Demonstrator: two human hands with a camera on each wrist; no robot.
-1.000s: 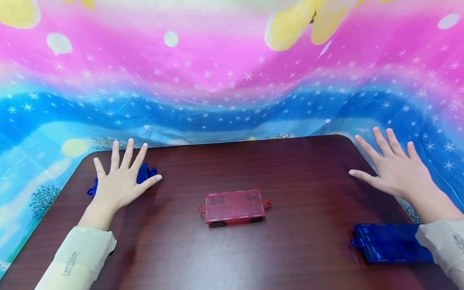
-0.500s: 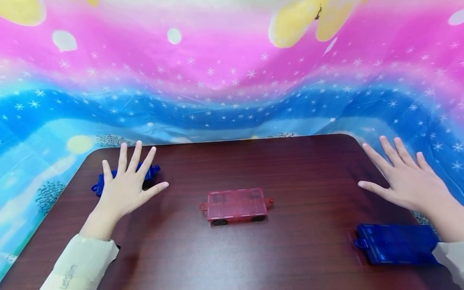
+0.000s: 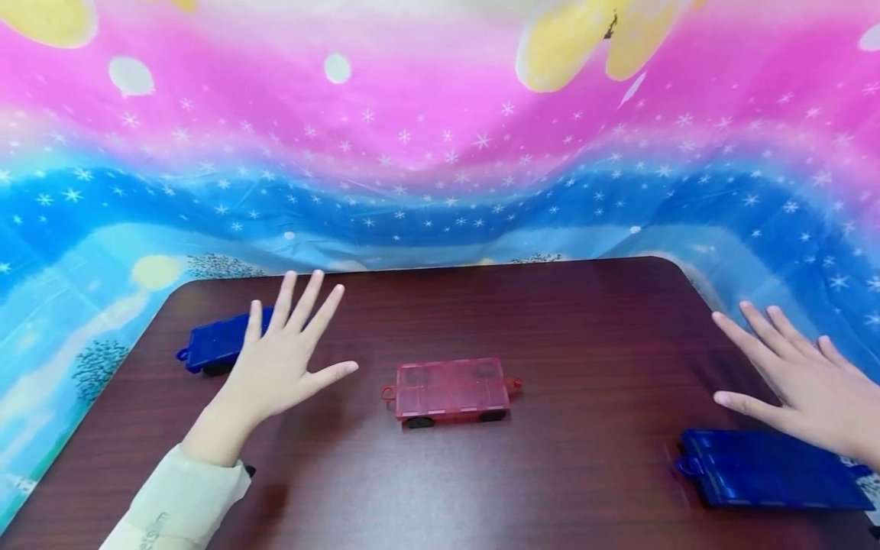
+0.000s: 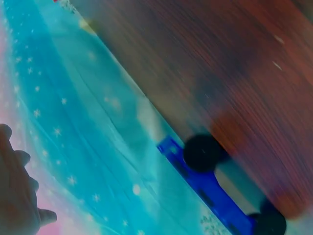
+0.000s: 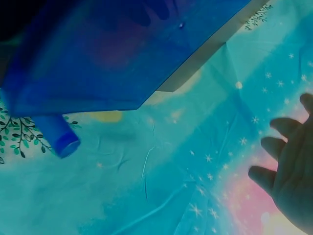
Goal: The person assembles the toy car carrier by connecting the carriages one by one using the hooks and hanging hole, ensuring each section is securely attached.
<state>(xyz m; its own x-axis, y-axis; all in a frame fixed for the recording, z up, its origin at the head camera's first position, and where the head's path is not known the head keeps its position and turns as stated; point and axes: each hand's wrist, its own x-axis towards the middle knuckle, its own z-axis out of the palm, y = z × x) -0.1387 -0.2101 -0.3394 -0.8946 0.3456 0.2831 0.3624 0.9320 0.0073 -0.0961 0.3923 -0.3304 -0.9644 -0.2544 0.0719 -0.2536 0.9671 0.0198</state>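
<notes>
1. Two hands in view, both with fingers spread wide and holding nothing. Nearest the camera on the right: a dark blue plate [image 3: 770, 477] lying flat at the near right corner of the table [image 3: 591, 321], with a small loop tab on its left end. It lies parallel to the table edge, probably set out as a spare part.
2. Right hand [image 3: 811, 386] hovers just behind that blue plate, palm down, fingers splayed, thumb pointing toward centre. No contact visible; in the right wrist view the blue plate [image 5: 122, 49] fills the top and the fingers [image 5: 288, 161] sit clear of it over the cloth.
3. Pale sleeve [image 3: 172, 504] on the left arm comes in from bottom left.
4. Pink wheeled plate [image 3: 450, 389] stands at the table's centre between the hands, on small black wheels, a loop tab at each end. Neither hand touches it; it looks staged in the middle for reach from either side.
5. Left hand [image 3: 285, 363] is flat, open, fingers fanned, just left of the pink plate. Cannot tell if it rests on the table or floats.
6. Blue wheeled plate [image 3: 220, 347] sits behind the left hand, partly covered by its fingers, near the far left table edge. Left wrist view shows it with black wheels [image 4: 203, 152], blurred.
7. Farthest: starry pink-and-blue cloth [image 3: 440, 153] draped behind and under the table as a backdrop.
</notes>
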